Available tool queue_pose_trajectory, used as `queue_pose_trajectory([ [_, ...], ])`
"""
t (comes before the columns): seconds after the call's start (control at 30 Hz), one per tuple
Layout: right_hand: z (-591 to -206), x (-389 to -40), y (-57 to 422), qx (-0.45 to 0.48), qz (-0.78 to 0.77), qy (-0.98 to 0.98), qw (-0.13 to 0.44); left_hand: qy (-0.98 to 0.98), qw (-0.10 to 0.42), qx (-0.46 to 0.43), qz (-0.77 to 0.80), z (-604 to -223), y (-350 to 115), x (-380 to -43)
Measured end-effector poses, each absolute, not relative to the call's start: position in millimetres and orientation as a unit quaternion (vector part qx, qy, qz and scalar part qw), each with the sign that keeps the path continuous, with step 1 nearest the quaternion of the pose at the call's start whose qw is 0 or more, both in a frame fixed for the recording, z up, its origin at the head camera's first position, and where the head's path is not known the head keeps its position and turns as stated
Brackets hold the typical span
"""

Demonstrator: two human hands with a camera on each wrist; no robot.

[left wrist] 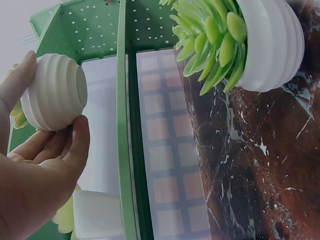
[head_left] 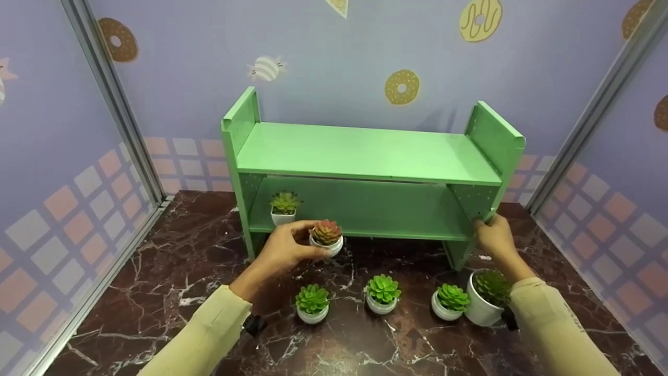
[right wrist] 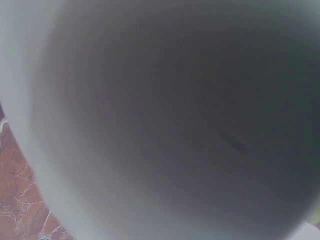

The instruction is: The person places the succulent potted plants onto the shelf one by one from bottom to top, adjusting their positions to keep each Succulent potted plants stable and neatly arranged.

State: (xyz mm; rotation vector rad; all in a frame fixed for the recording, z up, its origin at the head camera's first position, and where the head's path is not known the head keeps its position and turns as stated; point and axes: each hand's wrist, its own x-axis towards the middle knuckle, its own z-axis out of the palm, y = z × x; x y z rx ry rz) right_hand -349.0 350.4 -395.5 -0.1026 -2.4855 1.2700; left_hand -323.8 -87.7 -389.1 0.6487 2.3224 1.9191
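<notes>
My left hand [head_left: 286, 246] pinches the small white ribbed pot of a reddish succulent [head_left: 326, 233] between thumb and fingers, in front of the lower shelf. In the left wrist view, the ribbed pot [left wrist: 56, 92] is tilted on its side relative to the camera. My right hand [head_left: 494, 237] grips the front edge of the right side panel of a green two-tier shelf [head_left: 365, 154]; some of its fingers are hidden behind the panel. On the lower tier, at the left end, stands a yellow-green succulent in a square white pot [head_left: 284, 208].
On the dark marbled tabletop [head_left: 209, 292] before the shelf stand a left succulent [head_left: 312, 303], a middle one [head_left: 382, 293], a right one [head_left: 450, 301] and a larger white pot [head_left: 482, 300] beside my right forearm. A blurred pale surface [right wrist: 150, 125] fills most of the right wrist view.
</notes>
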Motion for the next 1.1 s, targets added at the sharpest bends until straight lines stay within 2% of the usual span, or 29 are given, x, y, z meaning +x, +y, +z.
queue_pose_trajectory([
  [0.57,-398,-351,351,-0.044,0.449,-0.874,0.180,0.792,-0.007,0.196,0.578,-385,-76,-329],
  [1.1,-397,-350,352,-0.043,0.462,-0.870,0.164,0.753,0.016,0.193,0.629,-387,-64,-334],
])
